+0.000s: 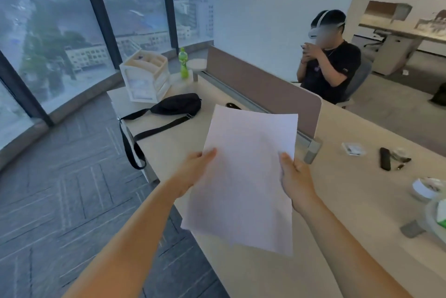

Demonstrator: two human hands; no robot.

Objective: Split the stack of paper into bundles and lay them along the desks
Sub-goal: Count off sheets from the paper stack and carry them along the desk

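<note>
Left hand: my left hand (198,167) grips the paper's left edge, thumb on top; the fingers underneath are hidden.
Right hand: my right hand (295,177) grips the right edge the same way, thumb pressed on the top sheet.
Paper: the paper (246,177) is up in the air between both hands, tilted away from me. It hangs over the near edge of the desk (350,213) and touches nothing else.
Sheets: the lower corners are slightly fanned, so it's more than one sheet. I can't tell whether this is the whole stack or a bundle already split off.
Desk ahead: there's a bare top under the paper, with a black bag (178,104) further along and a divider (265,95) behind it.
Desk to my right: only small things here, a remote (385,159) among them.
Done so far: I can't see a bundle lying on any desk.
Left to do: nearly all of it, I'd say. That means peeling off bundles and setting them down one spot after another.
Next: the bare patch in front of the bag looks like the obvious first place.
Watch out: the sheets are loose and only held at the edges, so a bottom one could slide out as I let go with one hand.
</note>
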